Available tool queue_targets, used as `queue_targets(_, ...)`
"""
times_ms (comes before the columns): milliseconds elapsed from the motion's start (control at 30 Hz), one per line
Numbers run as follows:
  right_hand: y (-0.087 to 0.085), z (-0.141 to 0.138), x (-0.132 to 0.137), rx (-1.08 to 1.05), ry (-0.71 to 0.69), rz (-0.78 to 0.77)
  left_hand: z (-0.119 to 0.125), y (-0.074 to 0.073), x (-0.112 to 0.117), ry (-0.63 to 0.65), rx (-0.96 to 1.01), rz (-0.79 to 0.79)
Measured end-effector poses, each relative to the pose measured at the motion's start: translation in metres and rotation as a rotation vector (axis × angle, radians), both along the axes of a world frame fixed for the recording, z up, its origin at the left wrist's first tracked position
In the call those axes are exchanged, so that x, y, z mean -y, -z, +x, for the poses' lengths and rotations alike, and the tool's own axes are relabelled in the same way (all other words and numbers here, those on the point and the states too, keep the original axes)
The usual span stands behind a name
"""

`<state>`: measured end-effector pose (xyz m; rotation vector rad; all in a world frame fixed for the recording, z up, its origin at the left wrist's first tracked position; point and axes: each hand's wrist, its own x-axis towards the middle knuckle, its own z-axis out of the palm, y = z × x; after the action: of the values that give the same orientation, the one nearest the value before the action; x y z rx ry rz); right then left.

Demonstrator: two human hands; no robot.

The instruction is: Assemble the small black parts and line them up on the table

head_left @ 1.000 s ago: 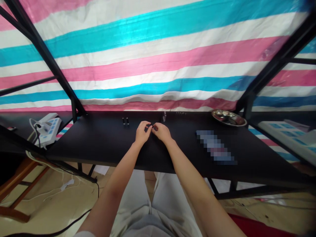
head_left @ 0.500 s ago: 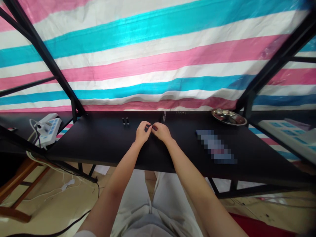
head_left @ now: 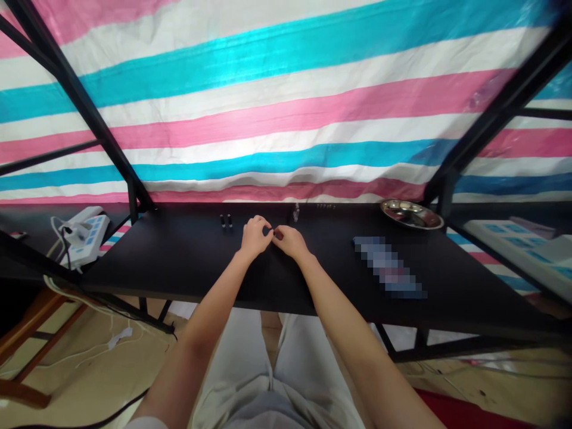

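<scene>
Above the middle of the black table (head_left: 179, 262), my left hand (head_left: 256, 237) and my right hand (head_left: 291, 241) meet at the fingertips. Thumb and forefinger are pinched together on each. Whatever lies between the fingertips is tiny and dark, too small to name. Two short black cylinders with light ends (head_left: 226, 221) stand side by side behind and left of my left hand. Beyond my right hand is a little heap of clear, shiny pieces (head_left: 296, 213). A row of several tiny pale bits (head_left: 326, 206) lies near the back edge.
A round, shiny metal dish (head_left: 413, 226) sits at the back right. Nearer, a long bluish item (head_left: 388, 268) is pixelated. White power strips (head_left: 92, 241) lie left, with cables. Black frame posts (head_left: 89, 113) flank the table, and a striped sheet (head_left: 286, 113) hangs behind it.
My hands have parted slightly at the fingertips, the left one shifting a little to the left. The view has moved slightly; the things on the table stay put.
</scene>
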<state>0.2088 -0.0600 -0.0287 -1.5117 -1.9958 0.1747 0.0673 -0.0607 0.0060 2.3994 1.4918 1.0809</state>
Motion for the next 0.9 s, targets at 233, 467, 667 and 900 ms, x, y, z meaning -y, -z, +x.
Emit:
queue_targets(233, 0.002, -0.002, -0.002, -0.176, -0.036, -0.005, -0.018, -0.065, -0.034, 0.174, -0.379, 0.008)
queue_targets(467, 0.006, -0.001, 0.0, -0.221, -0.035, 0.004, -0.053, -0.081, -0.091, 0.016, -0.492, -0.069)
queue_targets(667, 0.01, -0.001, 0.004, -0.235, -0.005, 0.04, -0.061, -0.071, -0.092, -0.095, -0.652, -0.228)
queue_targets(900, 0.013, 0.0, 0.002, -0.218, -0.004, 0.039, -0.063, -0.071, -0.091, -0.131, -0.753, -0.273)
